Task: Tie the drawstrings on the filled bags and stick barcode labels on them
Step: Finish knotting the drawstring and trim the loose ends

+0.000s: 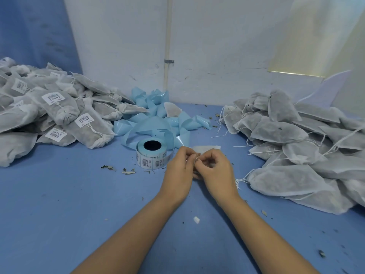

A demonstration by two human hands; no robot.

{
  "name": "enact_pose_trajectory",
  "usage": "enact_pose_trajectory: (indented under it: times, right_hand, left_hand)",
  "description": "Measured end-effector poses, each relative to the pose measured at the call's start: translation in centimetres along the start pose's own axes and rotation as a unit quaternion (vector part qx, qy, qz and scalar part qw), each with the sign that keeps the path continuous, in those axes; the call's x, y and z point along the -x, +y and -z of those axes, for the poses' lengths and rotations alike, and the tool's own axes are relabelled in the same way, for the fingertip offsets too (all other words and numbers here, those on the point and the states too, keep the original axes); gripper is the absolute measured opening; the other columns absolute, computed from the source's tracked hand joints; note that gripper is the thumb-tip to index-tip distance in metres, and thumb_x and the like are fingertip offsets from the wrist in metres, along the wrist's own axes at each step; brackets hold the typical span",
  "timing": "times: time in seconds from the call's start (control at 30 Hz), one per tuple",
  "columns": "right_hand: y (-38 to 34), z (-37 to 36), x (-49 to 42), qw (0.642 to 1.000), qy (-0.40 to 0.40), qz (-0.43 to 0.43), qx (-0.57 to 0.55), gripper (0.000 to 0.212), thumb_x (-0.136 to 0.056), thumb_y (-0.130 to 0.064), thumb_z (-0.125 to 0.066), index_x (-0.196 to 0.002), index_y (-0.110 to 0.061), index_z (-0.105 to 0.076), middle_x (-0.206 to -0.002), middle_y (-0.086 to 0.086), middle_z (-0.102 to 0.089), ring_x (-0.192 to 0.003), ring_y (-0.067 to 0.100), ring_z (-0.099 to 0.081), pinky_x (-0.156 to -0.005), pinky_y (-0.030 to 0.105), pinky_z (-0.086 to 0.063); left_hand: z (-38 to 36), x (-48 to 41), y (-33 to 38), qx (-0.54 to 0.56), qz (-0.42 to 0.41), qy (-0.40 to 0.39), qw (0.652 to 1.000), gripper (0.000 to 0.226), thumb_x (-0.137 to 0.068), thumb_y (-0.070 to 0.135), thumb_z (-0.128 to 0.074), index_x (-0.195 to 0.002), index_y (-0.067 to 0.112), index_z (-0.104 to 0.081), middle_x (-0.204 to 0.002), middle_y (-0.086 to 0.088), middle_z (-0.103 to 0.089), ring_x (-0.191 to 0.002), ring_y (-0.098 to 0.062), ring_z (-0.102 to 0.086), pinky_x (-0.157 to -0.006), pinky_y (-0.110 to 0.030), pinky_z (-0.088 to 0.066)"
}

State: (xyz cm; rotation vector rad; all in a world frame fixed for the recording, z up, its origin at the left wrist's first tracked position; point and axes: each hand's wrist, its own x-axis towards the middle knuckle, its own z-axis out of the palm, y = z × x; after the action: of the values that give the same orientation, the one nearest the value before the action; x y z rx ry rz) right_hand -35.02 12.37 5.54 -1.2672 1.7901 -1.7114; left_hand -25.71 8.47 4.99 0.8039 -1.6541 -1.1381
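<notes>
1. Where the two hands meet near the middle of the blue cloth-covered table [59, 194], a small white non-woven drawstring bag [207, 148] lies flat beneath them, just right of the label roll.
2. Only its straight far edge shows clearly, running left to right beyond the fingers. The rest is covered, so I cannot tell its long axis or which way its mouth points.
3. The left hand [178, 167] has its fingers curled and pinches the thin white drawstring [197, 158] at the fingertips.
4. The right hand [215, 171] is curled as well and pinches the same drawstring. The two sets of fingertips touch above the bag.
5. Just left of the hands stands a round roll of white barcode labels [151, 157] on pale blue backing, its dark core facing up.
6. Behind the roll, a loose tangle of pale blue backing strip [150, 125] spreads towards the white wall [217, 46].
7. At the left is a heap of tied, labelled bags [59, 113]. Their necks are cinched, grey-green dried matter shows through the fabric, and several barcode stickers face up.
8. At the right is a heap of unlabelled filled bags [296, 151] with the same dark filling and their strings trailing loose.
9. Dried leaf crumbs [108, 167] lie scattered on the cloth, and a small white scrap [196, 219] lies between the forearms.
</notes>
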Motion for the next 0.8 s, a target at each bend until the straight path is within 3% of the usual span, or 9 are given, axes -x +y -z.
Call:
enact_pose_trajectory:
  times: [0.1, 0.23, 0.37, 0.5, 0.7, 0.8]
  right_hand:
    - [-0.1, -0.1, -0.2, 0.998, 0.017, -0.028, -0.044, 0.017, -0.082, -0.001, -0.066, -0.069, -0.01, -0.059, -0.096, 0.006, -0.051, -0.064, -0.004, -0.056, -0.058, 0.008, -0.047]
    - [-0.1, 0.2, -0.4, 0.982, -0.027, -0.108, -0.155, 0.018, -0.085, -0.001, -0.06, -0.069, -0.009, -0.06, -0.083, 0.01, -0.063, -0.072, 0.017, -0.061, -0.064, 0.017, -0.052]
    - [-0.4, 0.4, -0.6, 0.965, -0.05, -0.152, -0.207, 0.022, -0.085, -0.005, -0.055, -0.064, -0.012, -0.061, -0.061, -0.001, -0.062, -0.059, 0.011, -0.058, -0.064, 0.02, -0.049]
    - [-0.4, 0.8, -1.0, 0.945, -0.05, -0.182, -0.269, 0.036, -0.087, -0.006, -0.054, -0.053, -0.017, -0.062, -0.058, -0.002, -0.052, -0.055, 0.011, -0.045, -0.068, 0.025, -0.044]
    - [-0.3, 1.4, -1.4, 0.879, -0.103, -0.241, -0.397, 0.007, -0.081, -0.011, -0.057, -0.075, -0.009, -0.057, -0.067, 0.002, -0.052, -0.063, 0.012, -0.047, -0.058, 0.018, -0.047]
    - [-0.4, 1.5, -1.2, 0.859, -0.143, -0.25, -0.424, 0.014, -0.068, -0.018, -0.063, -0.076, -0.009, -0.057, -0.069, 0.002, -0.053, -0.068, 0.013, -0.049, -0.062, 0.019, -0.044]
  left_hand:
    - [0.1, 0.0, 0.2, 0.01, -0.007, -0.007, 1.0, 0.019, -0.099, 0.008, -0.045, -0.086, 0.02, -0.052, -0.084, 0.003, -0.064, -0.073, -0.003, -0.064, -0.062, -0.016, -0.051]
    - [0.2, -0.1, 0.1, -0.07, -0.021, -0.005, 0.997, 0.01, -0.099, 0.015, -0.045, -0.094, 0.015, -0.054, -0.086, 0.003, -0.064, -0.079, -0.018, -0.061, -0.075, -0.032, -0.05]
    - [0.7, -0.2, 0.2, -0.128, -0.05, -0.01, 0.991, 0.01, -0.099, 0.02, -0.047, -0.095, 0.018, -0.056, -0.088, 0.006, -0.064, -0.086, -0.014, -0.06, -0.082, -0.038, -0.047]
    - [0.8, -0.2, 0.3, -0.134, -0.049, -0.023, 0.99, 0.01, -0.098, 0.022, -0.048, -0.094, 0.021, -0.057, -0.09, 0.007, -0.065, -0.087, -0.014, -0.062, -0.083, -0.038, -0.047]
    - [0.7, -0.4, 0.1, -0.142, -0.053, -0.028, 0.988, 0.012, -0.098, 0.021, -0.049, -0.098, 0.018, -0.06, -0.093, 0.006, -0.065, -0.088, -0.013, -0.061, -0.083, -0.037, -0.048]
    - [0.8, -0.6, 0.0, -0.13, -0.045, -0.026, 0.99, 0.011, -0.098, 0.019, -0.05, -0.096, 0.018, -0.06, -0.094, 0.004, -0.065, -0.089, -0.014, -0.061, -0.083, -0.037, -0.048]
